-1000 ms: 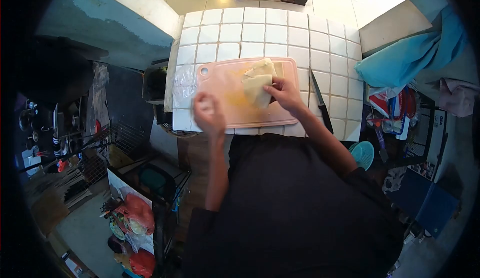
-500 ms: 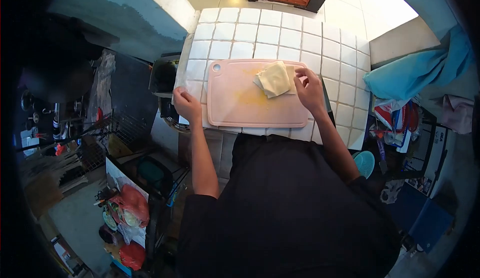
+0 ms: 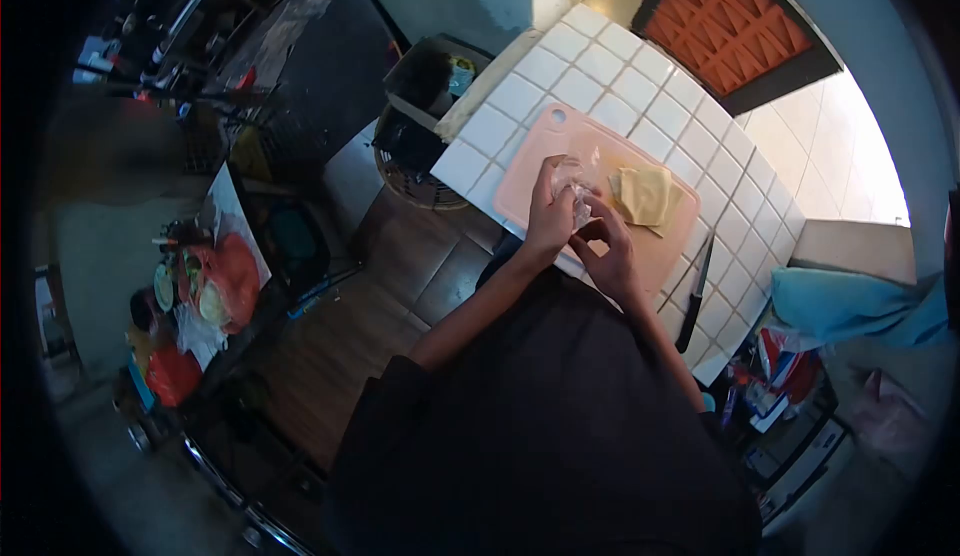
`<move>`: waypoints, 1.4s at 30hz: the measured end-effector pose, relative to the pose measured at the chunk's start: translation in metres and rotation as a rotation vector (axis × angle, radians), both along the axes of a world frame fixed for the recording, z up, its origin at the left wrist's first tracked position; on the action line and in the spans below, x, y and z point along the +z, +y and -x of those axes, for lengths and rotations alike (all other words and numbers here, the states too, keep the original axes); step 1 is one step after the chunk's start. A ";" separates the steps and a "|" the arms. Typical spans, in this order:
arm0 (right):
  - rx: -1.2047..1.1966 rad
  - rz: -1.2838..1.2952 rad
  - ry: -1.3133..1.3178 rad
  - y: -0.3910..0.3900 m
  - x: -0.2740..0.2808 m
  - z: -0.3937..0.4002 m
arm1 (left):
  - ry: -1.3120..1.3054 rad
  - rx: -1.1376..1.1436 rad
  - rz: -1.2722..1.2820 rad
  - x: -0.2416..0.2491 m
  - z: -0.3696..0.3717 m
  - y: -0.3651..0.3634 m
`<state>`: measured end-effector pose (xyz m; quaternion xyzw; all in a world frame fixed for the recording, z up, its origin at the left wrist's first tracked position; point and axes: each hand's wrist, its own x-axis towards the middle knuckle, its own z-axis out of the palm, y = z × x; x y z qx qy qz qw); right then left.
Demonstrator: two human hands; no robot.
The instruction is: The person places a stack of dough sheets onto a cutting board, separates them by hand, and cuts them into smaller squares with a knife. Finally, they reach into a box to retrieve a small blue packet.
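Note:
Clear crumpled plastic (image 3: 568,176) is bunched in my left hand (image 3: 550,224), above the near left part of a pink cutting board (image 3: 521,176). My right hand (image 3: 612,256) is close beside it, with its curled fingers at the plastic's edge. On the right half of the board lies a stack of pale yellow square dough sheets (image 3: 645,196), slightly fanned and apart from both hands. Yellowish smears show on the board. A knife with a black handle (image 3: 689,321) rests on the tiles to the right of the board.
The white tiled counter (image 3: 640,86) ends at my body. A grey bin (image 3: 415,81) stands off its left end, with a woven basket (image 3: 400,171) below. A teal cloth (image 3: 850,301) hangs at the right. Red plastic bags (image 3: 235,281) lie on a table at far left.
My view has turned, so the counter appears tilted. My left hand has come from the board's left side to meet my right hand, which has left the dough sheets. The plastic is now bunched up.

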<state>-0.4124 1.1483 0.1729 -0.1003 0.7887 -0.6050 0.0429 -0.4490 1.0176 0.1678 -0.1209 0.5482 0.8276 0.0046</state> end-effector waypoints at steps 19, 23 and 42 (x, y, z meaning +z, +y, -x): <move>-0.253 -0.309 -0.184 -0.081 -0.015 0.001 | -0.518 0.363 0.643 -0.212 0.017 -0.334; -0.625 -0.442 -0.199 -0.057 -0.027 -0.041 | -0.417 0.264 0.672 -0.437 0.000 -0.445; -0.860 0.003 -0.556 -0.122 0.023 -0.087 | -0.545 -0.709 1.030 -0.450 0.128 -0.413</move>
